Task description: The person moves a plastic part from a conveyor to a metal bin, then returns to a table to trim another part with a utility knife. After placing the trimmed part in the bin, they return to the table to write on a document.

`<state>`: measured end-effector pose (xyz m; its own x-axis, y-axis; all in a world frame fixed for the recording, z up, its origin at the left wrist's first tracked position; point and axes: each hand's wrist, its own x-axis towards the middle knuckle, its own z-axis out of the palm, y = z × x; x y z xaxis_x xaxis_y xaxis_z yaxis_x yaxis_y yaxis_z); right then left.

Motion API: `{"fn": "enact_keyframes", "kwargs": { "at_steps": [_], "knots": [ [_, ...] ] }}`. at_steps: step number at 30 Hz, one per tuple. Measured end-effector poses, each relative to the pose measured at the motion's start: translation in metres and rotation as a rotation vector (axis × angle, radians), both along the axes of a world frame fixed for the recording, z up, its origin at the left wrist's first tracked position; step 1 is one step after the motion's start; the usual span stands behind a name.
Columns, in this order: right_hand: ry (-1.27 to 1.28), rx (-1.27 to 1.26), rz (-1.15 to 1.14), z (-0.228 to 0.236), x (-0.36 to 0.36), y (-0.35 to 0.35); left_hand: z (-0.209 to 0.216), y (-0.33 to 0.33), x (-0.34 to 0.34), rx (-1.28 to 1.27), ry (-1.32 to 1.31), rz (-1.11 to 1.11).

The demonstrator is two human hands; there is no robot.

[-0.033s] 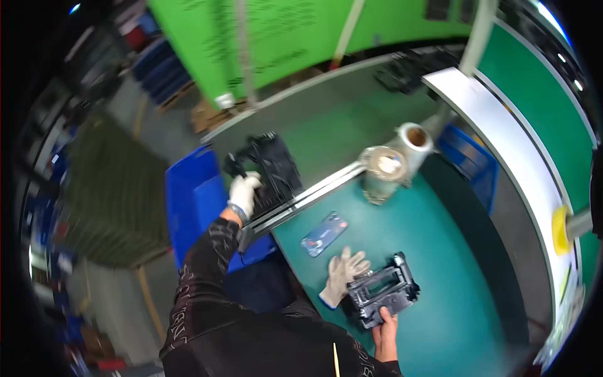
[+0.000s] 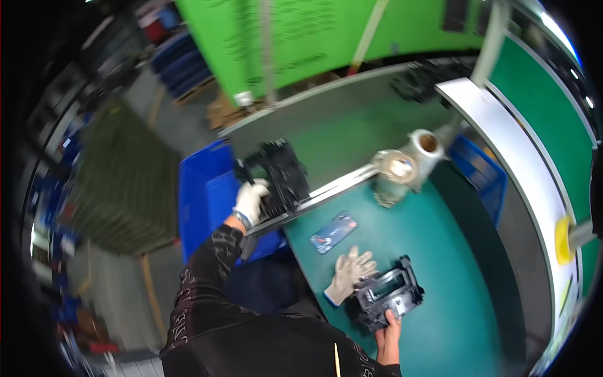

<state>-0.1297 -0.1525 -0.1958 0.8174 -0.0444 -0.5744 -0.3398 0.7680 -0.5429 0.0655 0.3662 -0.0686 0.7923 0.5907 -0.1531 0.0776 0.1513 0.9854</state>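
My left hand (image 2: 250,200), in a white work glove, is closed on the near left edge of a black moulded plastic part (image 2: 286,171). That part lies on the grey-green belt surface behind the table's metal rail. My bare right hand (image 2: 389,336) grips a second piece, a black plastic frame (image 2: 392,294) with a rectangular opening, thumb on top and fingers hidden underneath. It is over the green tabletop. Beside this frame lies an off-white work glove (image 2: 349,274) with a blue cuff. Farther back is a phone (image 2: 333,232) with a patterned blue case.
A blue bin (image 2: 210,195) stands left of the belt. Two rolls of film or tape, a wrapped one (image 2: 396,179) and a white one (image 2: 427,151), stand at the table's far edge. Another blue crate (image 2: 478,173) is at the right, below a white shelf (image 2: 502,125). More black parts (image 2: 418,81) lie farther back.
The whole view has shifted slightly, so things sit a little farther right. Both hands keep their hold on the same black parts.
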Motion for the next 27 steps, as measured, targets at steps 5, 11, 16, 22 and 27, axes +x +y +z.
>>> {"fn": "enact_keyframes", "kwargs": {
  "at_steps": [5,11,16,22,27],
  "knots": [
    [0.039,0.221,0.330,-0.015,-0.017,-0.053,0.038,-0.058,-0.247,-0.470,-0.023,-0.152],
    [-0.052,0.251,0.757,-0.001,-0.011,-0.018,0.036,-0.120,-0.427,-0.579,-0.027,0.133],
    [-0.195,0.229,1.143,0.022,-0.029,0.076,0.087,-0.152,-0.570,-0.488,-0.287,0.313],
    [-0.335,0.390,1.530,0.091,-0.115,0.181,0.162,-0.237,-0.812,-0.117,-0.551,0.509],
    [-0.411,0.263,1.644,0.168,-0.271,0.272,0.182,-0.372,-1.016,0.142,-0.827,0.544]
  ]
}}
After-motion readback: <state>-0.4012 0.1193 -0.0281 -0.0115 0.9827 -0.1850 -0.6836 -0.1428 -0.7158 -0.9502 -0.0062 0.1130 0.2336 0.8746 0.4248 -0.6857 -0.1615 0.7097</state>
